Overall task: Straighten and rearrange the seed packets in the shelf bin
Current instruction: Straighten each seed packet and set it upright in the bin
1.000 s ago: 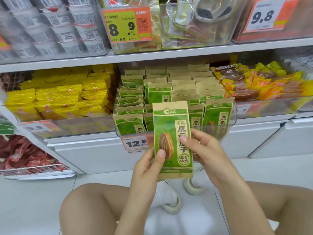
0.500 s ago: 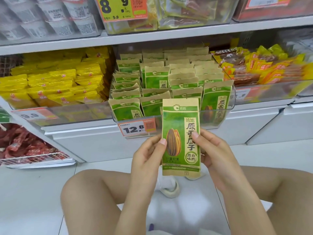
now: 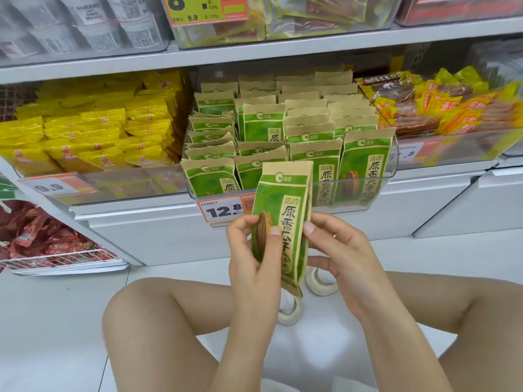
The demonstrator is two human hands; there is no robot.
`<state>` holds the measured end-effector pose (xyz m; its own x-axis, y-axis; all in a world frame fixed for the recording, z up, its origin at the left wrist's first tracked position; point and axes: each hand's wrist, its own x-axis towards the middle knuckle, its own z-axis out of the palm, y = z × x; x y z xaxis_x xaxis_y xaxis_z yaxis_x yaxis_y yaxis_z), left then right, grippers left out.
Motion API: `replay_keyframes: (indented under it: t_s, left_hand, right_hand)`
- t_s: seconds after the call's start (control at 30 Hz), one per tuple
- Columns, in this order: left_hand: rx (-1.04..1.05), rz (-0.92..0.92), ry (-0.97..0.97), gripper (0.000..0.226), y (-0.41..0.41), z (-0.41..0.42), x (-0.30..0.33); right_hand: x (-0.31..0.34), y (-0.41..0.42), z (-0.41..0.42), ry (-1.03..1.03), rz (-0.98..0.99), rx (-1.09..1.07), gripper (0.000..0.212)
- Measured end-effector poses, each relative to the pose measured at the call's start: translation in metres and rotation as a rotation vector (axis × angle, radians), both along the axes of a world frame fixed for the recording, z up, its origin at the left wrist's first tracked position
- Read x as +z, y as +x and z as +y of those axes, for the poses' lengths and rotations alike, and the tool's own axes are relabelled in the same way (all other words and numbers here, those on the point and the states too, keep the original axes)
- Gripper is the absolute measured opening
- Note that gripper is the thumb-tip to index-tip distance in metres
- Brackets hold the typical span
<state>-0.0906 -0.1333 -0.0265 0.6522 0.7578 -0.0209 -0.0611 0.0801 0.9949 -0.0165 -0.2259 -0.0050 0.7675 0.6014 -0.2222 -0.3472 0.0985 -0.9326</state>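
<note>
I hold one green sunflower seed packet [image 3: 283,222] out in front of the clear shelf bin [image 3: 392,176], below its front lip and above my knees. My left hand [image 3: 254,256] grips its left edge, thumb across the printed seed, fingers curled behind. My right hand [image 3: 336,250] pinches the right edge with the thumb at the front (the other fingers sit behind the packet, so I cannot say how they lie). The packet is turned partly edge-on to me and bows a little.

As I judge it, the job is only part done. The right-hand and middle rows of seed packets in the bin [image 3: 308,128] stand fairly upright, faces forward. The left-hand row [image 3: 210,137] leans and overlaps at odd angles and wants squaring up. The packet in my hands has yet to go back in, probably at the front of the middle row, where the packet [image 3: 256,168] stands low and tilted.

The back of the bin falls into shadow under the upper shelf [image 3: 254,52], so I cannot count the rows there. The price tag [image 3: 222,210] is partly covered by my left hand and the packet.
</note>
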Motion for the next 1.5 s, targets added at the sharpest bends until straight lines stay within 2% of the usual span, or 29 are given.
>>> replay_keyframes:
  t_s: [0.1,0.13,0.2,0.33,0.43,0.53,0.67,0.73,0.83,1.03,1.13,1.23,1.3,1.5]
  left_hand:
    - [-0.114,-0.006,-0.067,0.055,0.0,-0.003,0.001]
    - [-0.146,0.006,-0.088,0.06,0.0,-0.003,0.001]
    - [-0.192,0.023,-0.144,0.062,0.0,-0.003,-0.001]
    - [-0.254,0.037,-0.187,0.057,-0.002,-0.001,-0.005]
    - [-0.309,0.053,-0.186,0.043,-0.003,-0.002,-0.004]
    - [-0.332,0.07,-0.183,0.033,-0.003,-0.002,-0.004]
    - [-0.341,0.074,-0.19,0.043,-0.003,-0.003,-0.005]
    - [-0.335,0.062,-0.203,0.043,-0.002,-0.003,-0.004]
    - [-0.329,0.055,-0.212,0.032,-0.001,-0.003,-0.003]
    - [-0.341,0.051,-0.22,0.029,-0.003,-0.001,-0.004]
    - [-0.289,0.008,-0.223,0.032,-0.004,0.001,-0.004]
    - [-0.16,-0.078,-0.253,0.026,-0.001,0.006,0.0]
    - [-0.081,-0.134,-0.311,0.026,-0.001,0.009,0.003]
    - [-0.004,-0.163,-0.314,0.018,-0.006,0.013,0.006]
  right_hand:
    - [0.0,-0.002,0.004,0.009,-0.035,-0.019,0.011]
    - [0.002,-0.004,0.006,0.031,-0.023,-0.027,0.007]
    - [0.003,-0.006,0.009,0.064,0.015,-0.035,0.013]
    - [0.002,-0.008,0.012,0.017,0.04,-0.073,0.033]
    - [0.001,-0.008,0.013,-0.048,0.013,-0.112,0.045]
    - [0.003,-0.008,0.011,-0.043,0.011,-0.132,0.038]
    - [0.005,-0.01,0.011,-0.012,0.003,-0.148,0.021]
    - [0.005,-0.01,0.011,-0.012,0.001,-0.15,0.02]
    - [0.005,-0.011,0.011,-0.009,0.036,-0.154,0.019]
    - [0.001,-0.009,0.009,0.019,0.03,-0.153,0.021]
    - [0.0,-0.008,0.007,0.028,-0.017,-0.084,0.021]
    - [-0.008,-0.007,0.006,-0.032,-0.023,0.07,0.053]
    - [-0.014,-0.01,0.007,-0.086,-0.014,0.177,0.062]
    - [-0.007,-0.012,0.005,-0.029,0.029,0.3,0.037]
